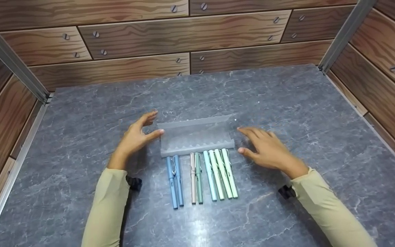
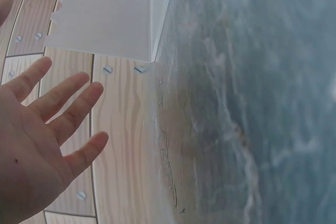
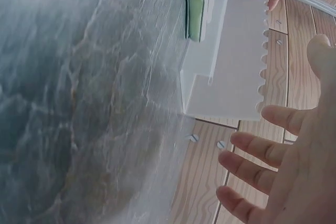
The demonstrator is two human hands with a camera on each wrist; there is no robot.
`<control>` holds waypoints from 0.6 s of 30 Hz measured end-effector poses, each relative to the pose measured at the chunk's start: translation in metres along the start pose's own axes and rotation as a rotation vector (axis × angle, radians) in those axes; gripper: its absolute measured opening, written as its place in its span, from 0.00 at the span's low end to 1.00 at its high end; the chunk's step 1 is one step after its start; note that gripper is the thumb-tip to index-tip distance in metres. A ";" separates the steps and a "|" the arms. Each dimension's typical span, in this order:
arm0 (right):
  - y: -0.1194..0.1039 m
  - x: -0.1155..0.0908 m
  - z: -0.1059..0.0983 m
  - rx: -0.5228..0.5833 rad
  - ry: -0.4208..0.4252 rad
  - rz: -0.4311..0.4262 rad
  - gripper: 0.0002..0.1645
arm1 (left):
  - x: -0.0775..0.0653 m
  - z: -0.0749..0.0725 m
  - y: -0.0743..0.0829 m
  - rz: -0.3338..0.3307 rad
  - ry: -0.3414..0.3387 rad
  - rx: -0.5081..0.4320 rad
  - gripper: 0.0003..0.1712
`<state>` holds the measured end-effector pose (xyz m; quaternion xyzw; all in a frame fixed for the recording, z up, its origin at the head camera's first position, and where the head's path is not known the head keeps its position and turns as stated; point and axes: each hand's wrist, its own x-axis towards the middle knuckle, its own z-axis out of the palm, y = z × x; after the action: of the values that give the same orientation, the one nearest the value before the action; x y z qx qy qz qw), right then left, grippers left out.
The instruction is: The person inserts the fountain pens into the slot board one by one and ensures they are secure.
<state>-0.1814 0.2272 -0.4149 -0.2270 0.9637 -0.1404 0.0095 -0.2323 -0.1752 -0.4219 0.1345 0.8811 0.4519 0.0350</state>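
A frosted clear pen rack (image 1: 197, 135) with scalloped edges stands mid-table between the two hands. The left hand (image 1: 136, 137) is at its left end, fingers spread, thumb tip close to the rack's edge; contact cannot be told. To the right, the right hand (image 1: 264, 147) hovers with extended fingers, apart from the rack. In front of the rack lies a row of capped pens: two blue pens (image 1: 174, 181), a beige-pink pen (image 1: 193, 178), a dark green pen (image 1: 198, 178), a light blue pen (image 1: 210, 175) and several pale green pens (image 1: 223, 175). Neither hand holds anything.
The grey marbled table (image 1: 286, 103) has wood-patterned panels (image 1: 132, 41) at its back and sides. Metal posts (image 1: 341, 37) rise at the back corners. Dark wrist devices (image 1: 287, 192) sit at both sleeve cuffs.
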 end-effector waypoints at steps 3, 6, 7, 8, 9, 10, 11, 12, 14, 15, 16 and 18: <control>-0.001 -0.002 0.002 0.039 -0.028 -0.010 0.39 | 0.001 0.001 0.000 0.004 -0.013 -0.036 0.40; -0.001 -0.003 0.003 0.075 -0.060 -0.028 0.38 | 0.003 0.002 -0.001 0.004 -0.034 -0.057 0.39; -0.001 -0.004 0.003 0.090 -0.070 -0.035 0.37 | 0.004 0.003 -0.002 0.002 -0.041 -0.064 0.39; -0.002 -0.004 0.003 0.103 -0.080 -0.040 0.37 | 0.004 0.003 -0.002 0.001 -0.045 -0.072 0.38; -0.002 -0.005 0.003 0.114 -0.090 -0.046 0.37 | 0.005 0.004 -0.003 0.000 -0.050 -0.081 0.38; -0.002 -0.005 0.004 0.125 -0.100 -0.051 0.37 | 0.005 0.004 -0.003 0.000 -0.055 -0.090 0.38; -0.002 -0.006 0.004 0.133 -0.109 -0.056 0.37 | 0.006 0.005 -0.003 -0.004 -0.055 -0.100 0.37; -0.002 -0.006 0.004 0.141 -0.116 -0.061 0.37 | 0.006 0.005 -0.004 -0.007 -0.054 -0.109 0.36; -0.003 -0.006 0.005 0.155 -0.131 -0.071 0.37 | 0.006 0.006 -0.004 -0.012 -0.053 -0.122 0.35; -0.003 -0.006 0.006 0.160 -0.136 -0.078 0.37 | 0.006 0.006 -0.004 -0.014 -0.052 -0.128 0.34; -0.003 -0.006 0.006 0.162 -0.139 -0.088 0.37 | 0.006 0.006 -0.004 -0.016 -0.051 -0.132 0.34; -0.004 -0.006 0.007 0.167 -0.147 -0.106 0.37 | 0.007 0.007 -0.004 -0.014 -0.052 -0.136 0.34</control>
<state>-0.1735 0.2250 -0.4214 -0.2857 0.9319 -0.2036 0.0916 -0.2386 -0.1702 -0.4284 0.1374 0.8480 0.5071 0.0701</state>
